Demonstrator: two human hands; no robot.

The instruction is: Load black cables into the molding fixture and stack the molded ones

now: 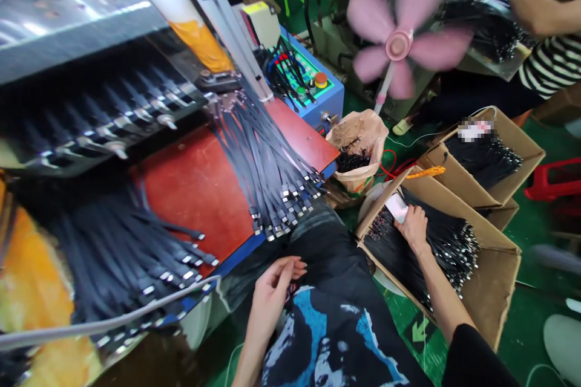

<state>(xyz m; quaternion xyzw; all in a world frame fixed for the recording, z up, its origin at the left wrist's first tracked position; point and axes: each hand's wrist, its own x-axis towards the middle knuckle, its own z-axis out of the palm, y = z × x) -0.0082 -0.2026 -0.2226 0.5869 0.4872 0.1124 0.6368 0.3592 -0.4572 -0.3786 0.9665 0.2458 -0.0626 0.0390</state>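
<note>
One pale, flat device [397,207] sits in your right grip [414,228] at four o'clock, held over black cables [447,242] in a cardboard box [494,278]. Your left grip [276,283], at six o'clock, rests loosely half-open by your lap, apparently empty. You seem to be picking up or setting down the device; the next move probably calls for a steady right hold.

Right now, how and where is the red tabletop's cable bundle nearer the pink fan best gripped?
Probably wrapped around the middle of the cable bundle, approached from the wearer's side: it is narrower there than at the connector ends, which splay past the edge of the tabletop.
</note>
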